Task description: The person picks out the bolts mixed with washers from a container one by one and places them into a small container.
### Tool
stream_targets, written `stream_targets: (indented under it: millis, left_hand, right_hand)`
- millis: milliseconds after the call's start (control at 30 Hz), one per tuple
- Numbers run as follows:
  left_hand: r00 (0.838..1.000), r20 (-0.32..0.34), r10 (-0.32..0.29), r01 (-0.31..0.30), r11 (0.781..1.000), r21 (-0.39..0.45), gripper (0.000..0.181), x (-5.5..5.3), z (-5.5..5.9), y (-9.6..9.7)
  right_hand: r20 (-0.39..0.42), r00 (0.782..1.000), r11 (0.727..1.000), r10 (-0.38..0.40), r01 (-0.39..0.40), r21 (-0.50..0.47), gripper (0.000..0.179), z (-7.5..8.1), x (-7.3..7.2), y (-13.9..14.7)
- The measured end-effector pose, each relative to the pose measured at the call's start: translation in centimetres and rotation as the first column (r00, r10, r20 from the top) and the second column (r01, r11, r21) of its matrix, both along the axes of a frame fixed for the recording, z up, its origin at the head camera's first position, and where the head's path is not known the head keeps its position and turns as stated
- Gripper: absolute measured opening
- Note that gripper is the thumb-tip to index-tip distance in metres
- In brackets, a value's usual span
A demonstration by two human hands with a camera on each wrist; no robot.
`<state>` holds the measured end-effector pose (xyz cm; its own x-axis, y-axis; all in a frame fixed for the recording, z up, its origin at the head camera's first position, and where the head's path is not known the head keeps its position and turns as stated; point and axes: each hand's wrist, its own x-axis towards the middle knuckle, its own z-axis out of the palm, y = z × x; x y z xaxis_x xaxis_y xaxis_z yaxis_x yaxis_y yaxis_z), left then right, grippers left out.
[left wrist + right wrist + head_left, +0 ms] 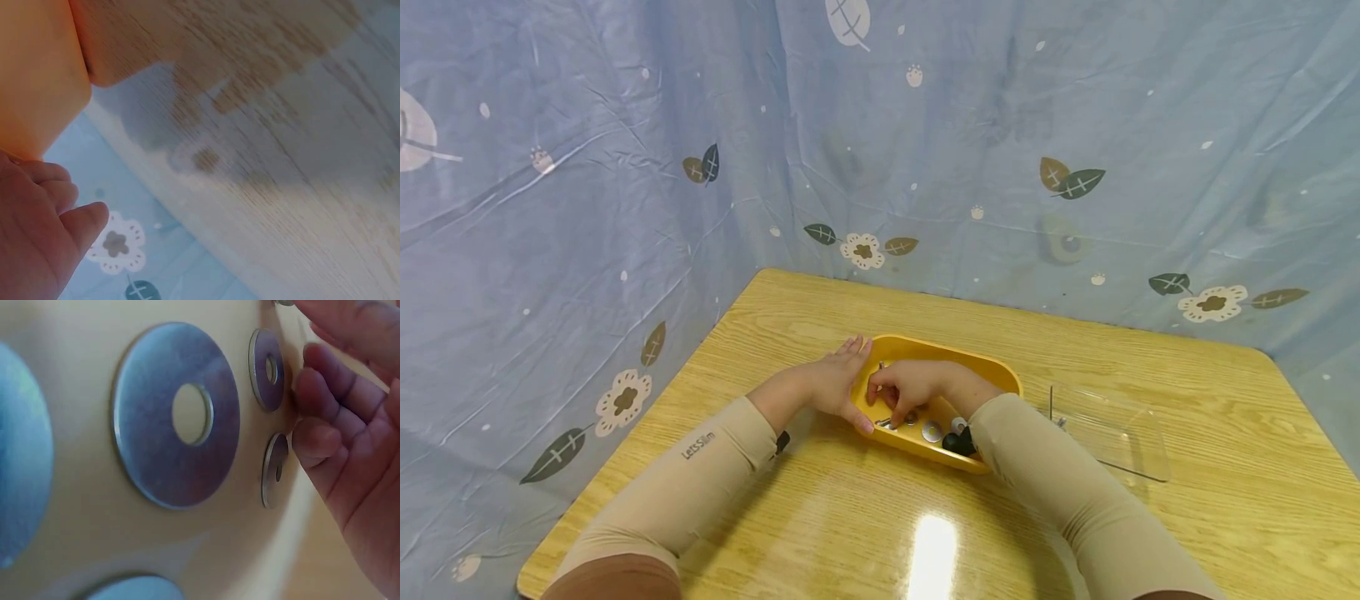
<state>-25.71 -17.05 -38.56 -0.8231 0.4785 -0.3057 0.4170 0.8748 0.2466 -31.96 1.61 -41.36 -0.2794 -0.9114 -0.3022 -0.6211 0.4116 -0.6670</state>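
A yellow plastic bin (pixel 951 460) sits on the wooden table in the head view. My left hand (pixel 838 379) rests against its left end, fingers extended and spread, thumb along the near side; in the left wrist view its fingertips are right at the bin wall. My right hand (pixel 910 387) reaches down inside, fingers bent, fingertips close over the bin floor beside small silver pieces (pixel 886 423). Flat metal washers lie in the bin, including a large washer (pixel 144 419) and a smaller washer (pixel 269 372) near the curled fingers. I cannot tell whether the right fingertips pinch anything.
Black rounded pieces (pixel 957 442) and a white piece (pixel 958 425) lie in the bin near the right forearm. A clear plastic container (pixel 1120 433) stands right of the bin. Behind the table hangs a blue patterned curtain (pixel 970 167).
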Motion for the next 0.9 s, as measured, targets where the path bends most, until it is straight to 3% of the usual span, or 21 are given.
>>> stream_targets:
  millis: [200, 333, 567, 900]
  left_hand:
    - [1.000, 0.008, 0.004, -0.004, 1.000, 0.007, 0.140, -0.06, 0.06, 0.09]
    - [1.000, 0.019, 0.008, -0.008, 1.000, 0.012, 0.140, -0.13, 0.01, 0.06]
    - [1.000, 0.027, 0.006, -0.006, 1.000, 0.010, 0.140, -0.30, -0.18, -0.09]
    - [0.999, 0.034, 0.008, -0.008, 1.000, -0.001, 0.140, -0.37, -0.21, -0.09]
  right_hand:
    - [0.083, 0.996, 0.997, 0.045, -0.050, 0.055, 0.035, 0.03, 0.16, -0.08]
    - [0.083, 0.995, 0.997, 0.049, -0.054, 0.048, 0.027, 0.06, 0.32, -0.25]
    - [0.008, 0.999, 0.999, 0.032, -0.032, 0.009, 0.010, 0.08, 0.68, -0.66]
    - [-0.139, 0.987, 0.995, -0.086, 0.078, -0.058, 0.015, -0.41, -0.07, -0.26]
